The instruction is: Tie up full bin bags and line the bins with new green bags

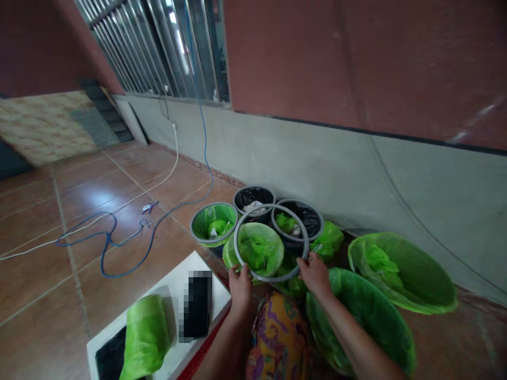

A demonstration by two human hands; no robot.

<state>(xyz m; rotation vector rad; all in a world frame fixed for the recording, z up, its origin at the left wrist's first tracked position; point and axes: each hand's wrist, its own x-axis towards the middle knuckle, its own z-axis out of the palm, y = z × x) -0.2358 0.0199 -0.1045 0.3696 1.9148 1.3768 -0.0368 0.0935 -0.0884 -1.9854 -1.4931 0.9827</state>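
Observation:
A thin grey plastic ring, like the rim of a waste bin, is held up and tilted between my two hands. My left hand pinches its lower left edge, and my right hand pinches its lower right edge. Behind the ring, and seen through it, is a bin lined with a green bag. Another green-lined bin stands just left of it. Two bins with black liners, one at the back and one to the right, are close to the wall.
At the lower left, a white table bears a roll of green bags and two dark phones, one partly blurred. Large green bag-lined openings lie to the right. A blue hose and a white cable cross the tiled floor.

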